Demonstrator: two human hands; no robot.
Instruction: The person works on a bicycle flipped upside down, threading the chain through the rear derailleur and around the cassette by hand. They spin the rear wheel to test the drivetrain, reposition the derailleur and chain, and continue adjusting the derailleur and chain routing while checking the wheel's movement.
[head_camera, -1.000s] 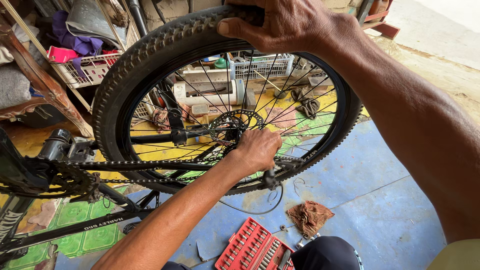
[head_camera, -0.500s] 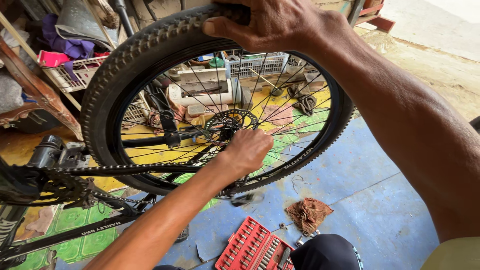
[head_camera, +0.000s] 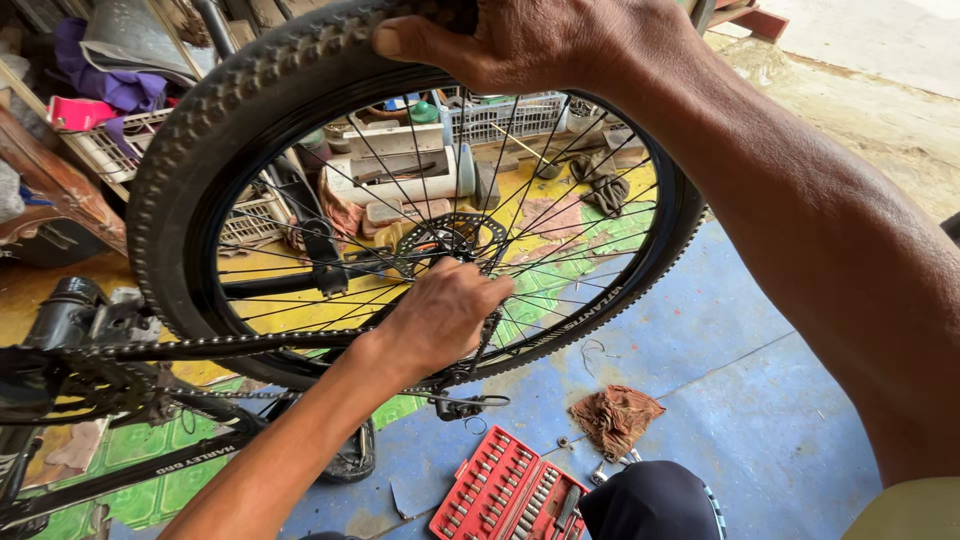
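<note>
Red socket case (head_camera: 510, 493) open on the blue floor (head_camera: 720, 400) at the bottom edge, rows of metal bits inside. White lettering on the black tyre (head_camera: 215, 130) sidewall at lower right, and on the black frame tube (head_camera: 150, 470) at lower left.

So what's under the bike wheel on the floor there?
A red socket set, a brown rag and a blue mat lie below the wheel. The left hand covers the hub, so the axle end cannot be seen.
</note>
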